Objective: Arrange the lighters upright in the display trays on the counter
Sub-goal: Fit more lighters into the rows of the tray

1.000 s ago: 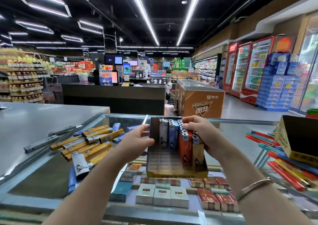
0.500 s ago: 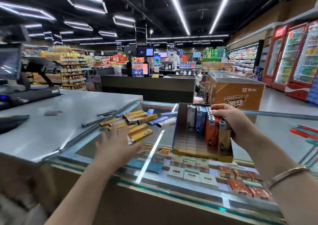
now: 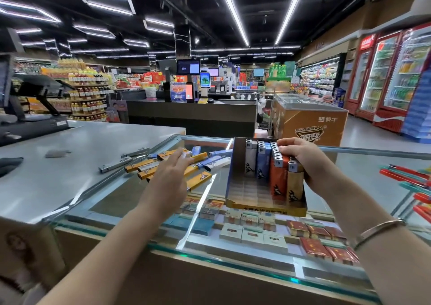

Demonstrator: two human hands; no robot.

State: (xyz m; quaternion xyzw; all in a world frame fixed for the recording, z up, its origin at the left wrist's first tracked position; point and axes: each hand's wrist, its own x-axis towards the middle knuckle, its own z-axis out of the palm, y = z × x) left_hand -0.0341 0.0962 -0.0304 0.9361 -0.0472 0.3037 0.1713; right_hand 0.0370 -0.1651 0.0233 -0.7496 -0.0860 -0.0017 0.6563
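Left hand (image 3: 171, 180) hovers flat-fingered over loose lighters (image 3: 149, 164) on the counter (image 3: 70, 164); right hand (image 3: 303, 160) curls onto upright lighters (image 3: 277, 162) in the tray (image 3: 265, 209).

Cigarette packs (image 3: 253, 232) under the glass; red pens (image 3: 405, 175) at far right; orange chest freezer (image 3: 310, 122) beyond; drink refrigerators (image 3: 384, 76) along the right wall; monitor stand (image 3: 35, 94) at left

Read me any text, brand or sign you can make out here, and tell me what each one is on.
"蒙牛": on the orange freezer front.
Large emblem lettering below it: too stylised to read surely.
Red fridge header sign: blurred.
Tray front strip: too small.
Lighters, packs under the glass: unreadable.
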